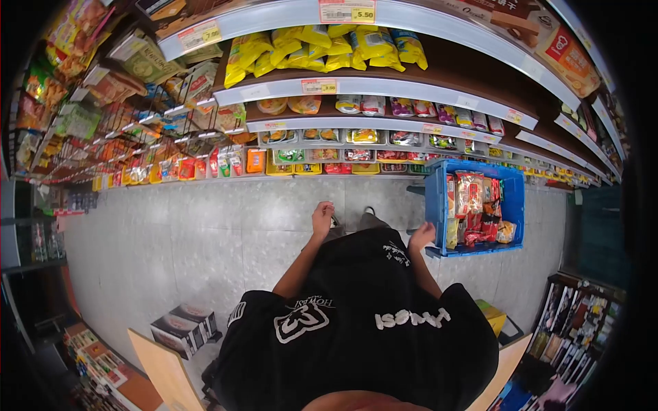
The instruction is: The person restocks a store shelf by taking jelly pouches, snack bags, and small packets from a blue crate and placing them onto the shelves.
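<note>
A blue plastic crate [510, 198] stands on the floor by the shelves, filled with upright red and orange snack packets [473, 205]. My right hand [421, 236] is at the crate's near left corner, its fingers over the rim. Out in front of my black shirt is my left hand [322, 218], above the grey floor, fingers curled with nothing visible in them. It touches nothing.
Store shelves [384, 85] with yellow bags, trays and price labels curve across the top. Hanging packets fill a wire rack [130, 123] at left. Boxes [185, 329] lie on the floor at lower left, and a magazine rack [582, 322] stands at right.
</note>
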Demonstrator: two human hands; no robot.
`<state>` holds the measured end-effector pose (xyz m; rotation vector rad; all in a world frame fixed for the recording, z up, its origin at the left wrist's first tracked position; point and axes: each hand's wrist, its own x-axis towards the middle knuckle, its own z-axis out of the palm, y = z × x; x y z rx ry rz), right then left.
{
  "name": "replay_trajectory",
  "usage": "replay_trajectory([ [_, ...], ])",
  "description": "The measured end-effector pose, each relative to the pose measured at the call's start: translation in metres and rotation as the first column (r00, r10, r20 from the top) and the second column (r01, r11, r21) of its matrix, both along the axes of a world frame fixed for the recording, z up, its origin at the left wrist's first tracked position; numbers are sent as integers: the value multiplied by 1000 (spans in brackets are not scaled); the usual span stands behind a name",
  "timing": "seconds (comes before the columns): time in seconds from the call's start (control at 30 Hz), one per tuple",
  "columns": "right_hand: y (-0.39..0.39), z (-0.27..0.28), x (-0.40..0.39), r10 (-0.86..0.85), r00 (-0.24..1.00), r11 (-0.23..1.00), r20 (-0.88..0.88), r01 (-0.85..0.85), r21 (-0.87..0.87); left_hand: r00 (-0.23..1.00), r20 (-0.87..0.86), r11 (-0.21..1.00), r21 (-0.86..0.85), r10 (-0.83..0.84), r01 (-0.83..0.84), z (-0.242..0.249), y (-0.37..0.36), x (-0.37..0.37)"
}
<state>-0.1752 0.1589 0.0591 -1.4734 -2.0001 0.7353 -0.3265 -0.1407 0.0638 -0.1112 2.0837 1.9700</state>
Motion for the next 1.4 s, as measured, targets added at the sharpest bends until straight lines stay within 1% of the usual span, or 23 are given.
replay_trajectory([
  [0.07, -12, 29, -33, 223, 970, 974, -93, -217, 65, 1000, 15, 999, 43, -18, 17, -7, 7, -8],
  [0.13, -18, 88, -72, 468, 883, 862, 33, -465, 201, 994, -11, 994, 14, -105, 105, -5, 9, -21],
  [0.2, -16, 135, -116, 599, 797, 790, -80, -571, 223, 985, -38, 986, 6, -167, 167, 6, 17, -43],
  [0.27, -9, 173, -163, 675, 734, 711, -78, -619, 334, 973, -63, 975, -8, -224, 224, 30, 27, -69],
  [0.33, 5, 198, -212, 735, 673, 610, -80, -605, 511, 914, -211, 934, 14, -347, 358, 74, 43, -101],
  [0.4, 17, 232, -260, 745, 666, 555, -38, -586, 591, 873, -251, 902, 0, -418, 432, 114, 62, -127],
  [0.47, 36, 228, -304, 613, 761, 573, 212, -613, 544, 826, -289, 866, -24, -485, 500, 149, 77, -141],
  [0.5, 41, 229, -317, 604, 770, 580, 206, -602, 549, 812, -304, 857, -32, -498, 514, 166, 85, -146],
  [0.53, 45, 230, -329, 613, 714, 603, 340, -700, 383, 798, -319, 848, -39, -511, 528, 173, 93, -149],
  [0.57, 48, 231, -339, 628, 631, 618, 456, -760, 200, 815, -301, 847, 41, -496, 530, 178, 99, -150],
  [0.6, 51, 206, -349, 529, 716, 637, 455, -690, 345, 807, -309, 841, 37, -504, 540, 179, 103, -148],
  [0.7, 50, 194, -353, 473, 716, 584, 514, -691, 427, 845, -261, 854, 114, -467, 508, 181, 105, -134],
  [0.73, 52, 195, -353, 468, 721, 588, 511, -686, 428, 841, -263, 850, 112, -473, 514, 175, 103, -131],
  [0.83, 61, 187, -351, 562, 730, 629, 388, -682, 373, 868, -242, 885, 70, -433, 460, 153, 99, -113],
  [0.93, 69, 185, -347, 532, 768, 650, 355, -640, 410, 901, -187, 910, 68, -390, 408, 145, 97, -99],
  [0.97, 73, 176, -348, 463, 809, 601, 362, -587, 543, 917, -138, 918, 83, -375, 388, 145, 98, -90],
  [1.0, 79, 174, -348, 466, 807, 599, 362, -589, 542, 929, -85, 924, 99, -361, 369, 143, 100, -81],
  [1.07, 90, 171, -351, 496, 721, 642, 484, -680, 354, 923, -38, 918, 101, -382, 384, 140, 103, -68],
  [1.13, 94, 169, -355, 497, 730, 661, 469, -668, 341, 914, 10, 910, 103, -405, 402, 144, 109, -64],
  [1.2, 95, 168, -354, 497, 741, 681, 452, -656, 325, 909, -41, 901, 118, -415, 417, 147, 113, -63],
  [1.3, 101, 171, -354, 446, 746, 670, 495, -645, 368, 916, -54, 907, 123, -399, 402, 149, 118, -66],
  [1.37, 107, 169, -356, 528, 807, 677, 264, -587, 443, 903, -55, 898, 100, -426, 429, 140, 119, -64],
  [1.4, 106, 174, -356, 547, 793, 685, 268, -608, 401, 891, -51, 887, 81, -451, 454, 141, 120, -63],
])
